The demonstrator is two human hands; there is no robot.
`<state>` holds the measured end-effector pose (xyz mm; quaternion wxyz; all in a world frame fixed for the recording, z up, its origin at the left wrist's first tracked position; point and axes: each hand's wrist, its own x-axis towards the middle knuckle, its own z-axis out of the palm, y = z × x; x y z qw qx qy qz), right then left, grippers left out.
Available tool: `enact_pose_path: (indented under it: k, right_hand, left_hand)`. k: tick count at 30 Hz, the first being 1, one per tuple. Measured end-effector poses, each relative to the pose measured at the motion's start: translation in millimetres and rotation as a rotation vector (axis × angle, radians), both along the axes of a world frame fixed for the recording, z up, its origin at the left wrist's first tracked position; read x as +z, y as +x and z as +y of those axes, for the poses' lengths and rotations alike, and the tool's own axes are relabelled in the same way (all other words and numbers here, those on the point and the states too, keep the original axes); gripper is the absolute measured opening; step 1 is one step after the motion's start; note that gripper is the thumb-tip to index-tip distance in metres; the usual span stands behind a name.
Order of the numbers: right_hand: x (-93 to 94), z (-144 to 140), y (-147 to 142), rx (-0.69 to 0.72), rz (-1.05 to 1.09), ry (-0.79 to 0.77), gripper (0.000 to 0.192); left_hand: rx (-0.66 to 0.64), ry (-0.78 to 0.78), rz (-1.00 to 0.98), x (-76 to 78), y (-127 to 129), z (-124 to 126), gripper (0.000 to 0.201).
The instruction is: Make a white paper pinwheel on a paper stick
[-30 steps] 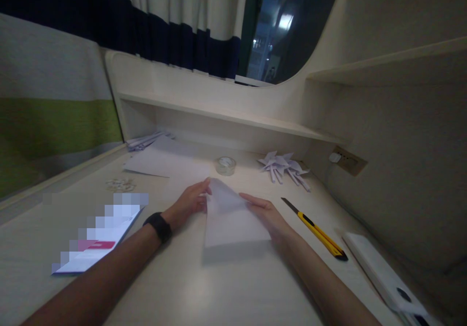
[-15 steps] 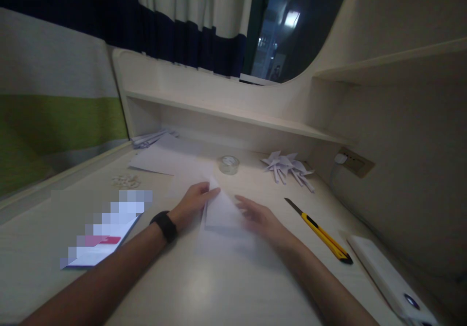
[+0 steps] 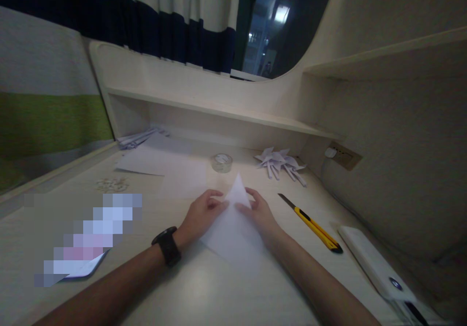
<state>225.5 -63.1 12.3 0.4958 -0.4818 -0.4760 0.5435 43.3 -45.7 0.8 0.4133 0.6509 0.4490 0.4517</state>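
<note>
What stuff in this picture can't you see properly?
Head view only:
- Booklet: its cover is blurred out into squares, so nothing on it can be read.
- White flat device: cut off by the bottom right edge.
- Folded paper: its side edges lie under the left hand and right hand.
- Small paper shapes: too small and dim to tell their form.

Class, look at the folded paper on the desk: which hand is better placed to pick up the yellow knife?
Probably the right hand: the yellow knife lies just beyond it, whereas the left hand sits across the paper.
</note>
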Motion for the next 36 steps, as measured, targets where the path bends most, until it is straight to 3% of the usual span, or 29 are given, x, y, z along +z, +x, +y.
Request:
enact_pose_path:
  k: [4,8,13,20,31,36]
  right_hand:
    - [-2.0,3.1,1.4,-0.128,0.041,0.020,0.067]
    - [-4.4,1.0,-3.5,-0.161,0.114,0.035,0.060]
    - [-1.6,-5.2,-9.1,-0.128,0.176,0.015,0.047]
    - [1.3,-6.5,-6.4,-0.025,0.289,-0.011,0.054]
    - [3.1,-15.5,-17.7,-0.104,0.315,0.026,0.056]
    - [3.4,-17.1,-18.2,-0.105,0.331,0.008,0.056]
  left_hand:
    - [-0.010,0.048,0.133,-0.6,-1.8,-3.1,0.026]
    - [0.035,0.094,0.113,-0.5,0.5,-8.5,0.048]
    - [0.015,0.168,0.101,0.4,1.7,-12.1,0.035]
    - [-0.053,0.181,0.124,1.4,2.8,-15.4,0.033]
    - [0.040,0.262,0.187,4.1,2.0,-17.2,0.031]
    - [0.015,0.284,0.173,6.6,1.8,-18.9,0.027]
